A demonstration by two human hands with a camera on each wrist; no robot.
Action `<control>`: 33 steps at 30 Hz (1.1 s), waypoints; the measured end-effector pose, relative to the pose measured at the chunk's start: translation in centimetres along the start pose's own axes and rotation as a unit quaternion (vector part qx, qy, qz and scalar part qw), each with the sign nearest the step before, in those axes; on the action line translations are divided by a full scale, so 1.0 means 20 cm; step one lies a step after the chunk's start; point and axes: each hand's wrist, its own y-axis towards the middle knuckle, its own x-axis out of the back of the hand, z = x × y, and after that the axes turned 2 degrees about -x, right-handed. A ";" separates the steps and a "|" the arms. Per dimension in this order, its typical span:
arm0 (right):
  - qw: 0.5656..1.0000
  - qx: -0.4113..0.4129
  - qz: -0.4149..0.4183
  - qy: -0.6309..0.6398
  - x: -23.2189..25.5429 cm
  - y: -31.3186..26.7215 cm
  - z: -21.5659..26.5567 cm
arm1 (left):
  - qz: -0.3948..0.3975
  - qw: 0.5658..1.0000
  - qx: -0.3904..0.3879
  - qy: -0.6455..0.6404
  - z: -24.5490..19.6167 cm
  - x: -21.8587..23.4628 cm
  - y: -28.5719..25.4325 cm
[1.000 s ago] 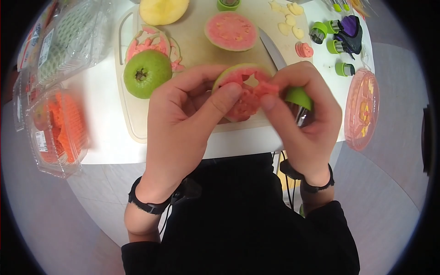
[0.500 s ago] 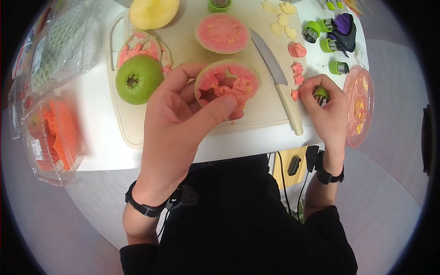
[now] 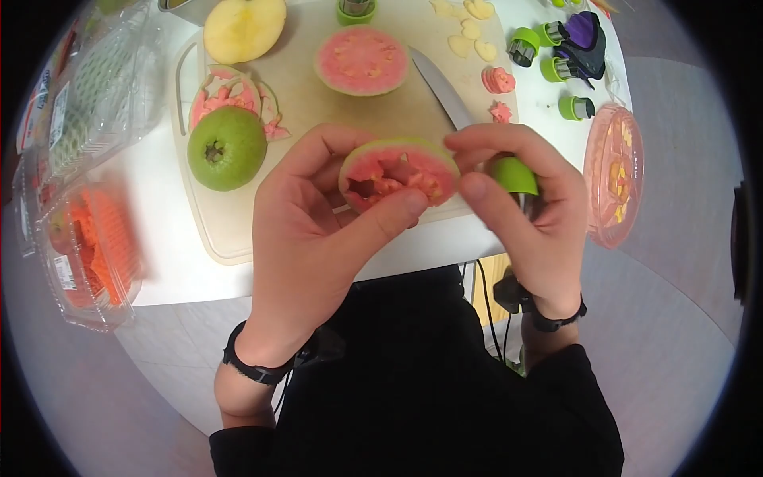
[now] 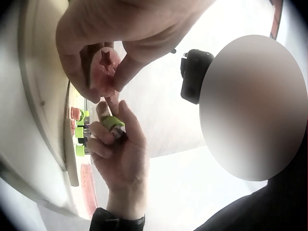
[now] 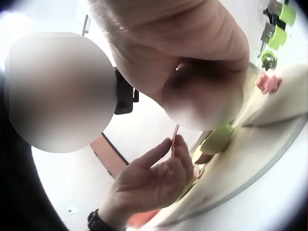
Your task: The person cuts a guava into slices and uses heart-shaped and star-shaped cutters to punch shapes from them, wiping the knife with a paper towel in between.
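Observation:
In the head view my left hand (image 3: pixel 318 215) pinches a pink guava slice (image 3: pixel 401 176) with a green rim and cut-out gaps, thumb across its lower face. At the slice's right edge is my right hand (image 3: pixel 532 215), with a green-rimmed metal cutter (image 3: pixel 515 176) held in its curled fingers; thumb and index finger are close to the slice. The left wrist view shows a star-shaped gap in the slice (image 4: pixel 105 72) and the cutter (image 4: pixel 114 124) in the right hand. Whether the right fingertips touch the slice is unclear.
A knife (image 3: pixel 439 87) lies on the cutting board (image 3: pixel 302 95) beyond my hands. Around it are a guava half (image 3: pixel 362 60), a whole guava (image 3: pixel 227 149) and small cut pieces (image 3: pixel 499 79). Several cutters (image 3: pixel 524 46) and a round pink container (image 3: pixel 613 176) are at the right.
My right hand went out to the cut pieces at the right, with a star piece at its fingertips, then came back to the slice. The slice stayed in my left hand and tilted.

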 end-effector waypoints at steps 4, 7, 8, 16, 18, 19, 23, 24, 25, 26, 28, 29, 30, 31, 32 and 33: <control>0.998 -0.048 0.029 0.038 -0.03 0.00 0.03 | -0.002 1.000 -0.012 -0.019 0.02 0.01 -0.01; 0.996 -0.047 0.037 0.068 -0.05 0.01 0.02 | -0.002 0.999 -0.026 -0.029 0.03 0.02 -0.01; 0.995 -0.046 0.038 0.075 -0.04 0.01 0.02 | -0.004 0.999 -0.029 -0.035 0.03 0.02 -0.01; 0.993 -0.052 0.030 0.099 -0.05 0.02 0.02 | -0.002 0.999 -0.020 -0.035 0.02 0.01 -0.01; 0.990 -0.066 0.039 0.122 -0.04 0.02 0.02 | -0.002 0.999 -0.015 -0.034 0.01 0.01 -0.01; 0.986 -0.077 0.049 0.140 -0.02 0.03 0.01 | -0.002 0.999 -0.013 -0.045 0.01 0.01 0.00; 0.979 -0.097 0.056 0.169 -0.03 0.04 0.02 | 0.004 0.998 -0.009 -0.070 0.01 0.01 -0.01; 0.978 -0.100 0.056 0.171 -0.03 0.04 0.02 | 0.008 0.997 -0.009 -0.071 0.01 0.01 -0.01; 0.978 -0.104 0.057 0.173 -0.03 0.04 0.02 | 0.013 0.997 -0.007 -0.077 0.01 0.02 -0.01; 0.977 -0.107 0.058 0.175 -0.03 0.04 0.02 | 0.019 0.996 -0.005 -0.084 0.02 0.02 -0.01; 0.974 -0.107 0.073 0.186 -0.02 0.04 0.02 | 0.026 0.995 0.002 -0.096 0.02 0.03 -0.01; 0.972 -0.108 0.081 0.191 -0.02 0.04 0.01 | 0.028 0.994 0.006 -0.102 0.01 0.03 -0.01; 0.970 -0.115 0.079 0.200 -0.02 0.04 0.02 | 0.029 0.994 0.012 -0.109 0.01 0.03 -0.01; 0.967 -0.121 0.078 0.209 -0.03 0.04 0.02 | 0.034 0.993 0.008 -0.111 0.01 0.03 -0.01; 0.965 -0.128 0.076 0.218 -0.03 0.03 0.02 | 0.038 0.993 0.003 -0.114 0.02 0.03 -0.01; 0.963 -0.131 0.076 0.222 -0.03 0.04 0.03 | 0.042 0.992 -0.001 -0.116 0.02 0.03 -0.01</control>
